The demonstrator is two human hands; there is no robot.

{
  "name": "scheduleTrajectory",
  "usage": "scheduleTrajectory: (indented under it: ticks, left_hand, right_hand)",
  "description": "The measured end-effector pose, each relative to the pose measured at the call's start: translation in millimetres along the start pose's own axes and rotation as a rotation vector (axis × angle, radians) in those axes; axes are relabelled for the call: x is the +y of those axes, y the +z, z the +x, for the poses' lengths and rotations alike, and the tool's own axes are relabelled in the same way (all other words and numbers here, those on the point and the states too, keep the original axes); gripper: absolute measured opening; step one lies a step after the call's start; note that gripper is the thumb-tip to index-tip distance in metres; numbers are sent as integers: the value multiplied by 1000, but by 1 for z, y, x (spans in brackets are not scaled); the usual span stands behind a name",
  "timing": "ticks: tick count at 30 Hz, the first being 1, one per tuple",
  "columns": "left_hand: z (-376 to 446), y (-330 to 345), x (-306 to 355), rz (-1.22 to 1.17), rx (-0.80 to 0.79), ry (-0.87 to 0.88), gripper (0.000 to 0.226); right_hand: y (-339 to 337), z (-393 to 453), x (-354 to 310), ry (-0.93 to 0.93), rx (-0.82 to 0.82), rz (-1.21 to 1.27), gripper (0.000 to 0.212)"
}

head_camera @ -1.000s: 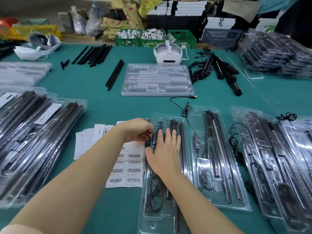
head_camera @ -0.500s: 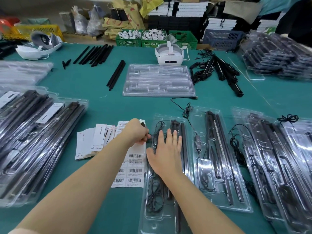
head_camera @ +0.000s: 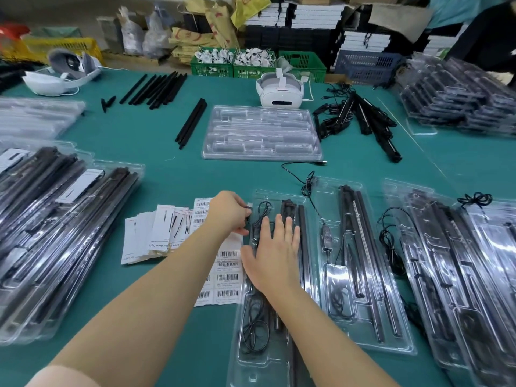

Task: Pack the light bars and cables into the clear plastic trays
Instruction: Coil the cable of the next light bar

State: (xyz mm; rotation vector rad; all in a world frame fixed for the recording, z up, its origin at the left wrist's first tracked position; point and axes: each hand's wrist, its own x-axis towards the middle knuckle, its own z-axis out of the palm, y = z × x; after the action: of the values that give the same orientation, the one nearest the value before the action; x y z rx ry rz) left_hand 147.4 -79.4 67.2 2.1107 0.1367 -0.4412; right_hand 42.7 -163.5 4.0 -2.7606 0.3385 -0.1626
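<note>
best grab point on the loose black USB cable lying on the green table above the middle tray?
Probably the straight run just behind the plug of the loose black USB cable, pinched from above. That stretch lies flat on the green table with bare cloth either side, between the empty clear plastic tray and the middle tray. The bundled part at the tray's corner looks likely to snag.

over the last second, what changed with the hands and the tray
The left hand slid a little toward the tray's top left corner, its fingers curled at the cable end there; whether they pinch it is hidden. As it moved off, more of the labels showed. The right hand stayed flat on the light bars, and the tray itself did not shift.
</note>
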Motion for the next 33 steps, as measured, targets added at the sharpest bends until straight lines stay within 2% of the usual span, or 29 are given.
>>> scheduleTrajectory:
  ticks: [10, 12, 15, 20, 25, 29, 33]
  left_hand:
    - [3, 3, -1, 12, 19, 9, 10]
    - [3, 3, 1, 4, -12, -7, 9]
    - [4, 1, 6, -39, -69, -35, 23]
    - [5, -13, 19, 2, -216, -97, 21]
    - [4, -15, 32, 101, -339, -103, 33]
    - [3, -10, 40, 163, -355, -108, 35]
    - [6, -14, 33, 96, -359, -161, 32]
  right_hand:
    - [-1, 0, 0, 2, -11, -1, 82]
    - [-1, -1, 0, 0, -12, 2, 82]
    - [-1, -1, 0, -6, -10, -9, 82]
    - [0, 0, 1, -7, -10, -16, 82]
    - [0, 0, 1, -15, -9, -33, 83]
    - [1, 0, 1, -16, -12, -25, 84]
    - [1, 0, 0, -13, 0, -30, 87]
